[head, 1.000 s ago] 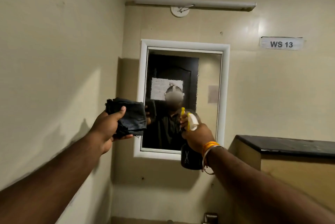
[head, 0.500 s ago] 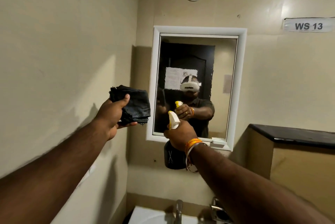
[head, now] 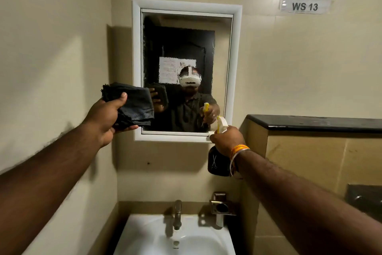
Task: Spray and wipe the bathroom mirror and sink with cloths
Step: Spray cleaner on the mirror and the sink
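A white-framed mirror (head: 186,48) hangs on the wall straight ahead. My left hand (head: 105,118) grips a folded dark cloth (head: 134,106), held up at the mirror's lower left edge. My right hand (head: 226,138) holds a dark spray bottle (head: 217,163) with a white and yellow trigger head, at the mirror's lower right corner, nozzle pointing at the glass. The white sink (head: 144,236) sits below with a metal tap (head: 177,213).
A metal wall fitting (head: 222,207) sits right of the tap. A black-topped ledge (head: 314,123) juts out at the right, with a "WS 13" label (head: 305,5) above it. The left wall is close to my left arm.
The view has tilted down, so the sink and tap now show. My right hand with the bottle has shifted right to the mirror's lower right corner. The left hand still holds the cloth.
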